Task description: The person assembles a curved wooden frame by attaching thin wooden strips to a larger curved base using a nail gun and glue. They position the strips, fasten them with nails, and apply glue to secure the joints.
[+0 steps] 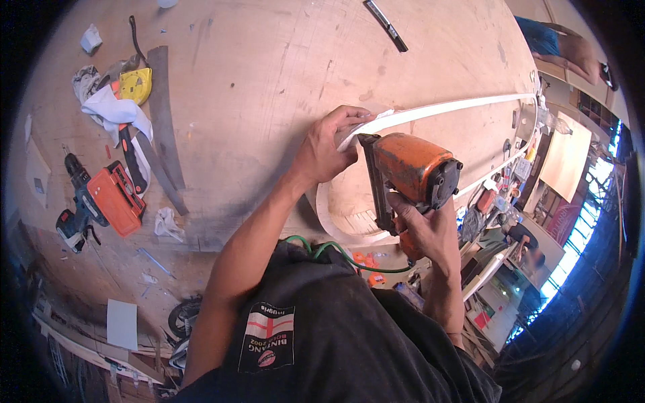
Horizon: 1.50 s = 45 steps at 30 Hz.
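Note:
My right hand (430, 228) is wrapped round the handle of an orange and black air nail gun (413, 161). The gun's nose touches or sits very close to the end of a long white strip (457, 106). My left hand (329, 146) pinches that strip near the gun's nose, where it meets a rounded wooden frame (326, 208) on the workbench. The strip runs off to the far right along the frame. A green air hose (336, 247) passes in front of my body to the bottom of the gun's handle.
The wooden workbench (255, 74) bears a cordless drill (84, 195), an orange case (117, 198), a handsaw (134, 158), a yellow tape measure (136, 85) and rags at left. A black utility knife (386, 27) lies at the far side. Other people (568, 47) are at right.

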Motion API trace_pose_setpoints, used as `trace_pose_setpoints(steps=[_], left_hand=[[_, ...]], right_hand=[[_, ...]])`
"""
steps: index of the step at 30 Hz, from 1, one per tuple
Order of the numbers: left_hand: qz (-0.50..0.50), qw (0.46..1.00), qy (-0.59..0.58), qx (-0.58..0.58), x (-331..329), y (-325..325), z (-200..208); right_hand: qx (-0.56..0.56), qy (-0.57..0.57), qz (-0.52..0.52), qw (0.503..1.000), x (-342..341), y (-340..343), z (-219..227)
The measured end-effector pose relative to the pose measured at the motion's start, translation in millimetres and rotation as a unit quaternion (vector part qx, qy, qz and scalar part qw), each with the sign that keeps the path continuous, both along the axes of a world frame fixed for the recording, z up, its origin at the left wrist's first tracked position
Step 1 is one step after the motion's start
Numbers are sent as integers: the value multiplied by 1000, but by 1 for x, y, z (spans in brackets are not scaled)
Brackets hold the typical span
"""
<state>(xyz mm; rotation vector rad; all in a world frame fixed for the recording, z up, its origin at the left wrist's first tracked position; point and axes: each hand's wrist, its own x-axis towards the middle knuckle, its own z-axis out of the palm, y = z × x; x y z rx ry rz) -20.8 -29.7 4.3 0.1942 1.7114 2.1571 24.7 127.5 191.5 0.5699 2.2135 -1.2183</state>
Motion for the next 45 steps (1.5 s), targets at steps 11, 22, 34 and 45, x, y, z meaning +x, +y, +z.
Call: trace_pose_setpoints(steps=[11,22,34,45], left_hand=[[4,1000,5,-12,-1,-2,0],[6,1000,6,-28,-1,-4,2],[23,1000,-12,14,1,0,1],[26,1000,10,2,0,2,-3]], right_hand=[[16,-10,13,1000,-6,-8,1],[23,-18,-4,1000,1,0,-7],[37,-14,-8,999,-1,4,-5],[37,18,22,999,-1,9,-9]])
